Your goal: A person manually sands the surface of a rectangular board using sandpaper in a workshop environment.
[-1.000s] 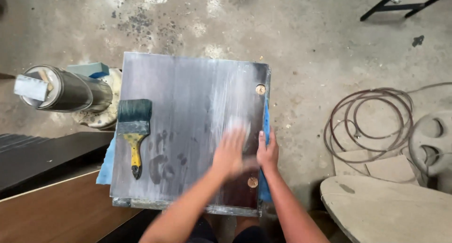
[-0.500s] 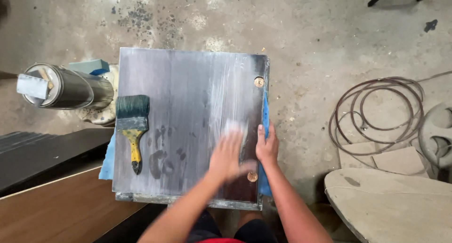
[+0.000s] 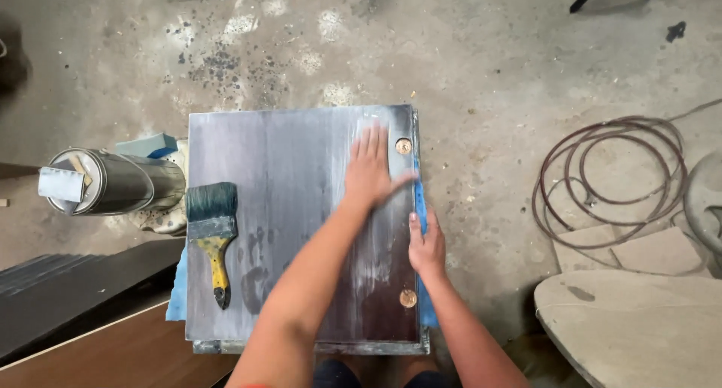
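Observation:
A dark grey square panel (image 3: 286,207) lies flat in front of me, streaked with pale dust on its right side. My left hand (image 3: 371,170) presses flat on it near the far right corner, fingers spread, beside a round brass-coloured hole (image 3: 404,146). Whether anything lies under the palm is hidden. My right hand (image 3: 426,245) grips the panel's right edge, over a blue cloth (image 3: 422,207). A second round hole (image 3: 408,298) sits near the close right corner. A paintbrush (image 3: 213,234) with a yellow handle lies on the panel's left side.
A metal can (image 3: 113,183) stands left of the panel beside a blue sponge (image 3: 147,145). Dark boards (image 3: 68,298) and a brown board (image 3: 113,358) lie lower left. A coiled hose (image 3: 609,177) and a grey slab (image 3: 639,328) are on the right of the concrete floor.
My left hand has slid away from me along the panel's right side, from near my right hand up to the far hole. My right hand stays on the edge.

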